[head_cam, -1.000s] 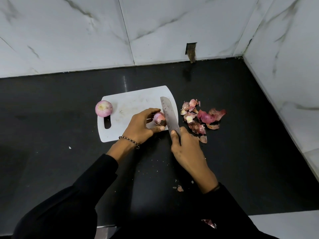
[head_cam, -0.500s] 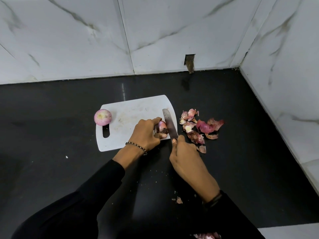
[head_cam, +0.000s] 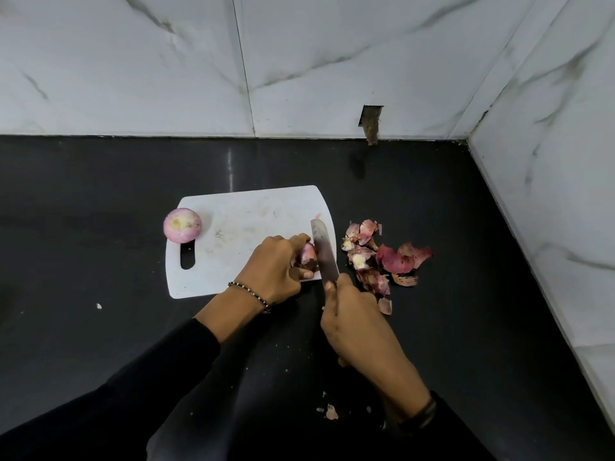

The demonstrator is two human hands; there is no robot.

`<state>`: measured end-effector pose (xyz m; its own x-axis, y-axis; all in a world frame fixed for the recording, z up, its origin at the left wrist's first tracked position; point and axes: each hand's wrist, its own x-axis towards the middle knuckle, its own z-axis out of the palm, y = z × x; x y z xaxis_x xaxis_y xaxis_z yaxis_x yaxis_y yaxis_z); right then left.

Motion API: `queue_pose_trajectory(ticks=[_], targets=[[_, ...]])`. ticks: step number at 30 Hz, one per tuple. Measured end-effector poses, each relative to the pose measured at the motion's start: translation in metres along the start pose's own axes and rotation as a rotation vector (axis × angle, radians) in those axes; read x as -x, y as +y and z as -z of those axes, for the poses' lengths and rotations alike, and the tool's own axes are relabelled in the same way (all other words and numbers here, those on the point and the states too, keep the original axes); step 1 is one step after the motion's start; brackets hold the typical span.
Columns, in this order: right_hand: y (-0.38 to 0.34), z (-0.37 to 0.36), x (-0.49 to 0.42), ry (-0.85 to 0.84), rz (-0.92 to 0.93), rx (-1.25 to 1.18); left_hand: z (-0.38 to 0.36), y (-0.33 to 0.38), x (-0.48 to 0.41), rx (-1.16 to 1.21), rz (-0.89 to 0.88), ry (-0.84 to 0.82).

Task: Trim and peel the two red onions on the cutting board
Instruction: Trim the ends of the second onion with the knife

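red onion [head_cam: 307, 254], small, partly skinned: lies at near right edge of white plastic cutting board [head_cam: 253, 211], held by left grip [head_cam: 276, 264], fingers curled over it, thumb at its near side. right grip [head_cam: 356, 324] closed round handle end of steel-bladed knife [head_cam: 324, 251]; blade edge down, against the onion's right side. second red onion [head_cam: 182, 225], round and peeled, sits on board's left end, just beyond the handle slot. loose pile of red-brown onion skins [head_cam: 392, 257] on black desk [head_cam: 100, 181], just right of board.
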<state>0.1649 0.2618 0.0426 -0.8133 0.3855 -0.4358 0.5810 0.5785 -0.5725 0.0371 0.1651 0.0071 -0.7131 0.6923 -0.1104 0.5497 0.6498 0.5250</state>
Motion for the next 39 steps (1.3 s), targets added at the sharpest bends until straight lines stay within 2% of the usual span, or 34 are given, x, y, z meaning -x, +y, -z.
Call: queue_pose_trajectory(ticks=[10,14,20,35,39], targets=[[-0.015,0.002,-0.012,-0.024,-0.065,0.016,-0.001,-0.005,-0.007,0.029,0.01,-0.019],[-0.014,0.003,-0.018,-0.003,-0.037,0.032,0.0,-0.004,-0.012,0.037,-0.017,-0.014],[-0.012,0.003,-0.008,-0.075,-0.101,0.073,-0.002,-0.006,-0.015,0.028,-0.029,-0.008],[-0.021,-0.006,-0.009,-0.006,-0.111,0.06,0.0,-0.01,-0.012,0.096,-0.071,0.038],[-0.027,-0.001,-0.024,0.001,-0.057,0.097,0.001,-0.01,-0.012,0.121,-0.068,0.042]])
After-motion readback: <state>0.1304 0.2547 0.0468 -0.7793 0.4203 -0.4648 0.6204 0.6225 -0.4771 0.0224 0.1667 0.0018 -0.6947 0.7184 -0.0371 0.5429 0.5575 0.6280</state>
